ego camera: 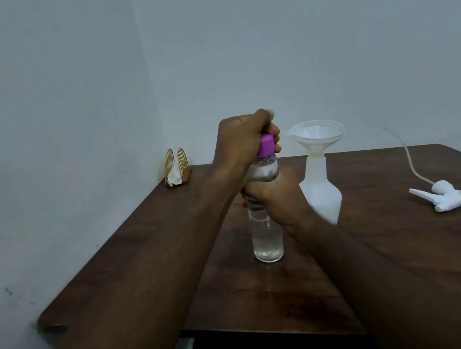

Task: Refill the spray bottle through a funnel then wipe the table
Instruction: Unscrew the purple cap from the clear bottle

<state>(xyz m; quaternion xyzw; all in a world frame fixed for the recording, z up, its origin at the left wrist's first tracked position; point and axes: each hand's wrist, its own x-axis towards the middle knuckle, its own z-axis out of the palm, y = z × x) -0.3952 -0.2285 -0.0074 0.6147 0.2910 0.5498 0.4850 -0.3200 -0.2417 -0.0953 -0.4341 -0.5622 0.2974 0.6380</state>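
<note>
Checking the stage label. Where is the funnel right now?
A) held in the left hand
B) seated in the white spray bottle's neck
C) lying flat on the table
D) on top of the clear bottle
B: the funnel stands in the neck of the white spray bottle, while the left hand grips the purple cap and the right hand holds the clear bottle.

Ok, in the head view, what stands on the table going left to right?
Napkin holder → clear water bottle, left hand on its purple cap, right hand round its body → spray bottle carrying the funnel → detached spray head.
</note>
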